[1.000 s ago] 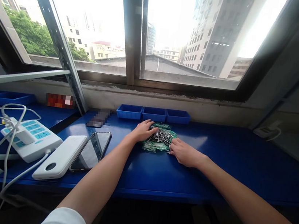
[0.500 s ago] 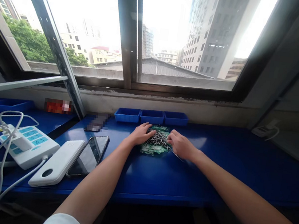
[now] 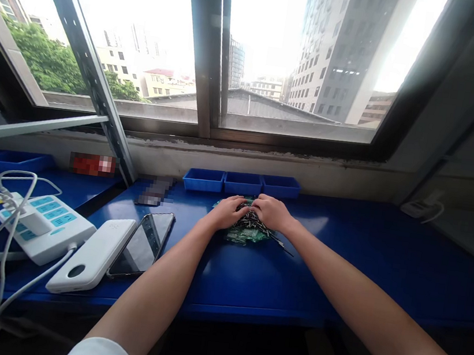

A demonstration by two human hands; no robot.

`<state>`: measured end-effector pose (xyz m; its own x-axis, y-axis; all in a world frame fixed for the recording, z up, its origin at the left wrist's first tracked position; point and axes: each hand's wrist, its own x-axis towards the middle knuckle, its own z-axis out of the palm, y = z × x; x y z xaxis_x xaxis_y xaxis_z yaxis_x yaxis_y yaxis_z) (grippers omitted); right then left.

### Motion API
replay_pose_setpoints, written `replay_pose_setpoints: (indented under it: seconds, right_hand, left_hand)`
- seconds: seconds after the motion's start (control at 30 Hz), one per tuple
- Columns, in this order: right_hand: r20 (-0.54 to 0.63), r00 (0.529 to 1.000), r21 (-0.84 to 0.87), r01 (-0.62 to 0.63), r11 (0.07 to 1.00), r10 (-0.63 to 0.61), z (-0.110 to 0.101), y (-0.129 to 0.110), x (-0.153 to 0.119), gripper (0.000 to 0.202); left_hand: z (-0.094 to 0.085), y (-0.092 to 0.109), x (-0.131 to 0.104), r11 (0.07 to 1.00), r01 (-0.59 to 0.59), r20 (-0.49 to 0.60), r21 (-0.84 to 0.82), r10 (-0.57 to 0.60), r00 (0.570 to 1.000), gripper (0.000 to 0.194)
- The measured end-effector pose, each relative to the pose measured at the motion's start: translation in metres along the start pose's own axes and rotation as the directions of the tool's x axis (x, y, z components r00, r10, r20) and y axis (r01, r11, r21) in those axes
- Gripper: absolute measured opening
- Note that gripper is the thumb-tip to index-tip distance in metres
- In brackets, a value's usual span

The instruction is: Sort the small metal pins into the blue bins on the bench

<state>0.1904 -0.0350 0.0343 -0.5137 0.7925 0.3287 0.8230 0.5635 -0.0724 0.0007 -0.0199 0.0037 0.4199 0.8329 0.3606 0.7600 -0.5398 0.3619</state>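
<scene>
A heap of thin, dark metal pieces (image 3: 251,221), like small rods or screws, lies on a crumpled green-and-clear plastic bag (image 3: 243,235) on the blue table. At the heap's left side rests my left hand (image 3: 224,213), its fingers stretched forward and its thumb apart over the metal pieces. My right hand (image 3: 272,212) is over the right and far part of the heap, fingers curled toward the thumb. What lies between those fingertips is hidden. The two hands nearly meet at the fingertips. A few longer pieces stick out to the lower right.
Three blue bins (image 3: 242,184) stand in a row behind the heap, below the window. To the left lie a phone (image 3: 143,245), a white power bank (image 3: 91,255) and a power strip (image 3: 47,228) with tangled cables. A metal shelf post (image 3: 96,83) rises at left.
My right hand has moved left and slightly farther away, from the heap's right edge onto it, close to my left hand. My left hand has barely moved.
</scene>
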Motion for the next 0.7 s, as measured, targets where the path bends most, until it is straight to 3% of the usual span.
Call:
replay_pose_setpoints:
  seconds: [0.1, 0.27, 0.33, 0.43, 0.53, 0.6, 0.7]
  right_hand:
    - [-0.049, 0.996, 0.066, -0.068, 0.995, 0.071, 0.000, 0.010, -0.012, 0.026]
    - [-0.093, 0.991, 0.211, -0.079, 0.974, 0.100, -0.006, 0.020, -0.015, 0.025]
    - [-0.065, 0.987, 0.238, -0.127, 0.963, 0.146, -0.015, 0.022, -0.017, 0.022]
    - [0.206, 0.966, 0.233, -0.205, 0.951, 0.158, -0.031, 0.027, -0.026, 0.014]
    - [0.491, 0.861, 0.139, -0.230, 0.963, 0.135, -0.046, 0.027, -0.040, 0.019]
    - [0.603, 0.789, 0.074, -0.206, 0.976, 0.121, -0.051, 0.023, -0.047, 0.021]
    - [0.672, 0.735, 0.010, -0.136, 0.991, 0.094, -0.051, 0.015, -0.051, 0.014]
  left_hand:
    - [0.002, 0.001, 0.000, 0.999, 0.014, 0.041, 0.039, -0.016, 0.999, 0.052]
    - [0.003, 0.002, 0.000, 0.998, 0.014, 0.048, 0.057, -0.017, 0.999, 0.055]
    - [0.002, 0.001, 0.000, 0.999, 0.008, 0.046, 0.051, -0.010, 0.999, 0.055]
    - [0.001, 0.000, 0.001, 0.999, 0.011, 0.044, 0.035, -0.013, 0.999, 0.054]
    - [0.001, -0.001, 0.002, 1.000, 0.018, 0.038, 0.022, -0.019, 0.999, 0.054]
    - [0.000, -0.001, 0.003, 1.000, 0.016, 0.031, 0.015, -0.016, 0.999, 0.054]
    - [0.000, -0.002, 0.003, 1.000, 0.015, 0.022, 0.007, -0.015, 1.000, 0.055]
